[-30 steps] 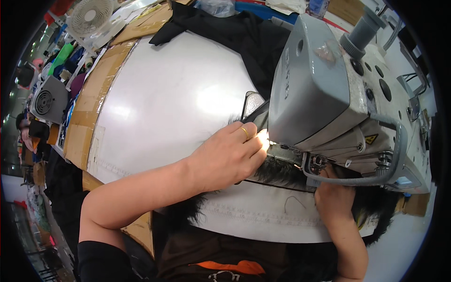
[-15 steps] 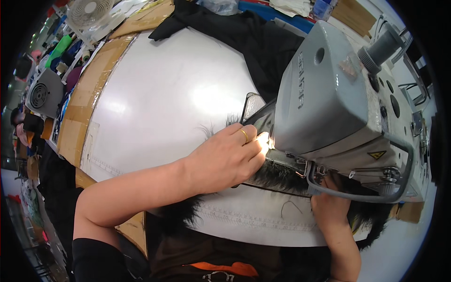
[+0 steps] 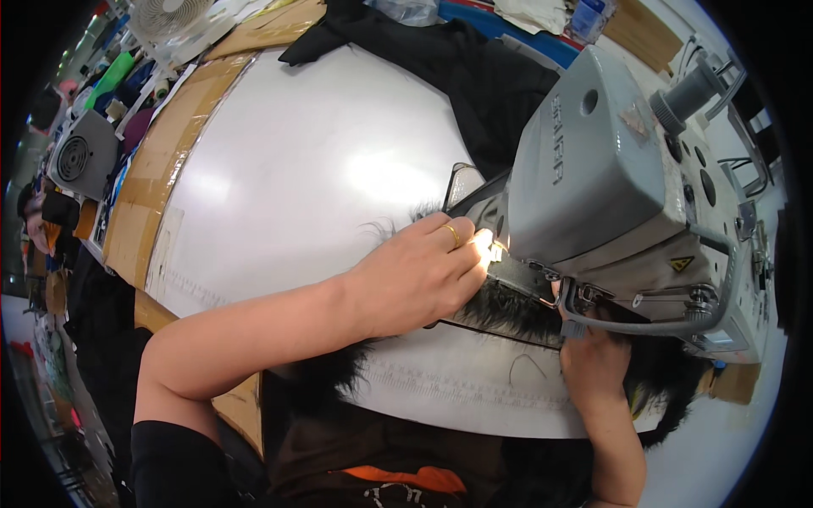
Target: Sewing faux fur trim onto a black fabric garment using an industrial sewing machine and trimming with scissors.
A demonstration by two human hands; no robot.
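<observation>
Your left hand (image 3: 423,275) is slanting rightward, fingers pinching the black furry fabric (image 3: 511,313) beside the sewing machine (image 3: 584,152); your right hand (image 3: 596,364) is resting partly behind the guard bar (image 3: 656,327) (its grip I can't tell). Leftward, the table (image 3: 288,161) is stretching to a cardboard border (image 3: 157,169).

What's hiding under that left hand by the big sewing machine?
Black fur pokes out past the left hand, on its far side and to its right. What lies directly beneath it is covered, so I can't tell.

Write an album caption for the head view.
Black furry material lies between left hand and right hand at a grey sewing machine.
</observation>
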